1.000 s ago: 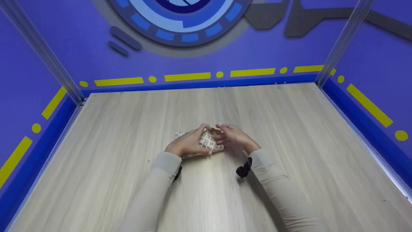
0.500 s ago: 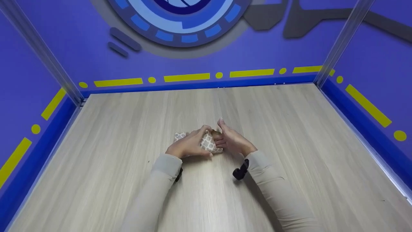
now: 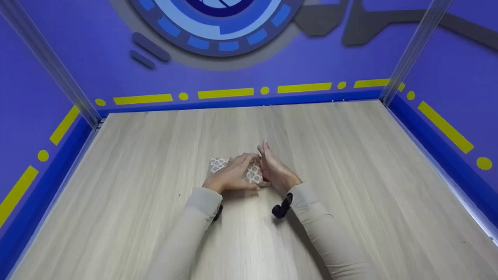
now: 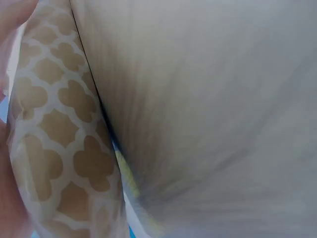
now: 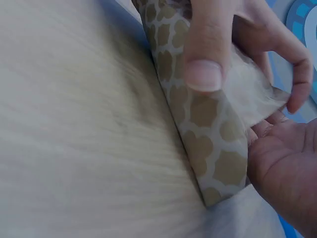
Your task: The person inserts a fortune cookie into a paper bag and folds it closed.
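A package in beige and white quatrefoil-patterned wrapping paper (image 3: pixel 254 173) lies on the table in the middle of the head view. My left hand (image 3: pixel 232 174) grips it from above, thumb on the near side and fingers over the far side. At its right end, my right hand (image 3: pixel 275 171) presses with the palm side, fingers straight and upright. In the right wrist view a pale, folded paper flap (image 5: pixel 252 96) sticks out at that end, between the left fingers and the right palm. The left wrist view shows the package's long patterned side (image 4: pixel 64 129). Its underside is hidden.
The wood-grain table (image 3: pixel 155 155) spreads out on all sides of the hands. Blue panels with yellow marks (image 3: pixel 225 93) close it off at the back and both sides. A black wrist-camera mount (image 3: pixel 282 207) hangs under the right cuff.
My right hand has moved left against the package's end, its fingers turning from loosely bent to upright. My left hand keeps its grip, shifting very slightly right.
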A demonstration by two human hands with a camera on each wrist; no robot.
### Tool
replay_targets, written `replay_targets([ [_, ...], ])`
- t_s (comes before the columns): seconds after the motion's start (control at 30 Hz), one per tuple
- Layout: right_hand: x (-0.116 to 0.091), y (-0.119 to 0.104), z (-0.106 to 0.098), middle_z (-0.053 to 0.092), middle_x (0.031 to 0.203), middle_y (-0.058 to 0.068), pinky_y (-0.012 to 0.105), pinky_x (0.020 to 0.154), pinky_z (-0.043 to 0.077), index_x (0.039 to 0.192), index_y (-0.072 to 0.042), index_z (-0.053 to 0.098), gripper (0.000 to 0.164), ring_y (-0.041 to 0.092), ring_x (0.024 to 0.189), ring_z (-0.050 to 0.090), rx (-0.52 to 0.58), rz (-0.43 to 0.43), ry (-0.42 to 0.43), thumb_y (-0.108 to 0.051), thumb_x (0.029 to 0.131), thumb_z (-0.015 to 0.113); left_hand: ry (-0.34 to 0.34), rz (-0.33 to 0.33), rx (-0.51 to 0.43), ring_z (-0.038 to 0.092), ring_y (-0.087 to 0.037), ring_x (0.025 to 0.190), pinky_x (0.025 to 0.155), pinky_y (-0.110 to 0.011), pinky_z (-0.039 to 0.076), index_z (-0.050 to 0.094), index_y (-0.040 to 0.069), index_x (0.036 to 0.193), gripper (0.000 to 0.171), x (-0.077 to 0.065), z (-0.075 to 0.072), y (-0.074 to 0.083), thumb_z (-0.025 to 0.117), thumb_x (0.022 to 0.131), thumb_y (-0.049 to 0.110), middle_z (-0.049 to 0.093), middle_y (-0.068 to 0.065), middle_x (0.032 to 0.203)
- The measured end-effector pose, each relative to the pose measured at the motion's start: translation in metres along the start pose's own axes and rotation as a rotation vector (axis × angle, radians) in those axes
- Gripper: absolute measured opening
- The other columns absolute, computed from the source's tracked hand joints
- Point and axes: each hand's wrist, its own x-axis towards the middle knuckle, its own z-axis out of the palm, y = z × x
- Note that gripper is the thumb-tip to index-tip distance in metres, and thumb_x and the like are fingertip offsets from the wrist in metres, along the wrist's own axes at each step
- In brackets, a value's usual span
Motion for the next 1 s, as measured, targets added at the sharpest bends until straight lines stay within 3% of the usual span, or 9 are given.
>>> replay_targets([
  [0.07,0.001,0.001,0.0,-0.007,0.162,0.011,0.052,0.118,0.014,0.154,-0.026,-0.012,0.084,0.032,0.148,0.011,0.022,-0.013,0.003,-0.074,0.089,0.011,-0.005,-0.002,0.0,0.031,-0.026,0.141,0.117,-0.051,0.019,0.03,0.024,0.142,0.085,-0.001,0.0,0.0,0.077,0.074,0.047,0.037,-0.009,0.148],
  [0.13,0.002,0.003,-0.001,-0.006,0.162,0.013,0.053,0.117,0.016,0.154,-0.022,-0.012,0.079,0.034,0.147,0.014,0.045,-0.033,0.004,-0.069,0.093,0.009,0.001,-0.01,-0.015,0.032,-0.027,0.141,0.116,-0.049,0.022,0.03,0.025,0.143,0.083,-0.002,0.0,0.0,0.074,0.076,0.045,0.037,-0.01,0.15],
  [0.27,0.002,0.004,-0.003,0.019,0.157,0.019,0.048,0.11,0.034,0.154,-0.019,-0.009,0.073,0.035,0.138,0.036,0.06,-0.043,0.017,-0.061,0.098,0.01,0.012,-0.016,-0.068,0.034,-0.03,0.139,0.114,-0.049,0.027,0.028,0.026,0.144,0.08,-0.004,-0.001,-0.002,0.072,0.078,0.037,0.036,-0.01,0.151],
  [0.4,0.001,0.004,-0.004,0.059,0.119,0.012,0.034,0.085,0.05,0.154,-0.019,-0.001,0.07,0.023,0.102,0.062,0.044,-0.027,0.055,-0.058,0.1,0.019,0.002,-0.037,-0.093,0.033,-0.03,0.14,0.115,-0.045,0.028,0.023,0.019,0.149,0.088,-0.007,-0.003,-0.005,0.072,0.078,0.035,0.034,-0.011,0.153],
  [0.53,0.0,0.003,-0.005,0.06,0.097,0.005,0.027,0.069,0.046,0.155,-0.02,0.001,0.071,0.015,0.079,0.057,-0.005,-0.003,0.072,-0.059,0.099,0.022,-0.026,-0.062,-0.077,0.03,-0.028,0.142,0.116,-0.042,0.025,0.027,0.011,0.151,0.089,-0.011,-0.006,-0.008,0.073,0.079,0.037,0.033,-0.012,0.154],
  [0.63,-0.002,0.002,-0.006,0.063,0.113,0.012,0.029,0.078,0.05,0.155,-0.022,-0.005,0.072,0.018,0.092,0.062,-0.048,0.017,0.05,-0.06,0.098,0.018,-0.059,-0.092,-0.049,0.025,-0.029,0.144,0.117,-0.045,0.021,0.029,0.016,0.152,0.088,-0.013,-0.007,-0.008,0.071,0.079,0.042,0.031,-0.01,0.156],
  [0.8,-0.006,-0.001,-0.006,0.051,0.136,0.027,0.041,0.098,0.048,0.152,-0.029,-0.018,0.072,0.033,0.117,0.059,-0.025,0.025,-0.04,-0.065,0.096,0.009,-0.113,-0.152,-0.021,0.014,-0.031,0.148,0.116,-0.054,0.017,0.021,0.029,0.154,0.095,-0.016,-0.008,-0.006,0.07,0.077,0.055,0.018,-0.009,0.16],
  [0.9,-0.006,0.0,-0.005,0.047,0.138,0.03,0.045,0.101,0.045,0.151,-0.03,-0.018,0.074,0.037,0.122,0.056,0.026,0.006,-0.067,-0.068,0.093,0.006,-0.12,-0.139,0.01,0.012,-0.033,0.148,0.115,-0.058,0.015,0.016,0.032,0.154,0.099,-0.016,-0.007,-0.003,0.07,0.075,0.059,0.014,-0.01,0.161],
  [1.0,-0.005,0.004,-0.002,0.03,0.152,0.025,0.047,0.11,0.035,0.153,-0.029,-0.015,0.082,0.035,0.136,0.04,0.078,-0.018,-0.081,-0.075,0.09,0.011,-0.121,-0.107,0.047,0.01,-0.034,0.148,0.116,-0.058,0.012,0.011,0.028,0.155,0.104,-0.015,-0.007,-0.001,0.069,0.076,0.061,0.011,-0.008,0.162],
])
